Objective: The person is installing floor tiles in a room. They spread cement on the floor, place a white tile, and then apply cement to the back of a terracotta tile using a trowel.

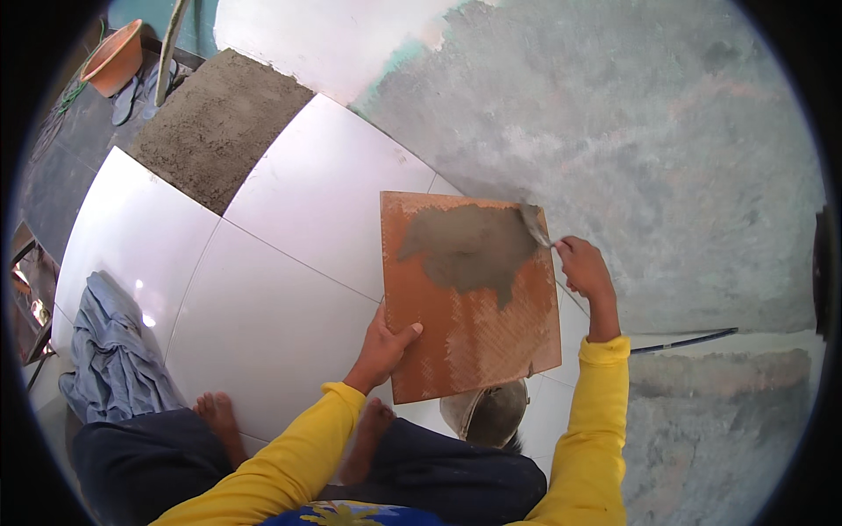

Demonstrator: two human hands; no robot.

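Note:
A square tile (430, 351) with its brown-orange ribbed back toward me is held up in front of my knees. My left hand (384, 349) grips its left edge, the thumb lying over the back. Grey wet mortar (474, 250) is spread over the upper part of the tile in an uneven patch. My right hand (583, 267) is closed round the handle of a trowel (533, 225), whose blade rests on the mortar at the tile's upper right corner. Most of the handle is hidden in my fingers.
White floor tiles (272, 307) lie under me. Beyond them is a rough mortar bed (219, 123). A bucket (491, 412) stands partly behind the held tile. A grey-blue cloth (118, 359) lies at left; an orange basin (114, 60) and sandals (125, 103) are far left. A grey plastered wall (667, 158) rises at right.

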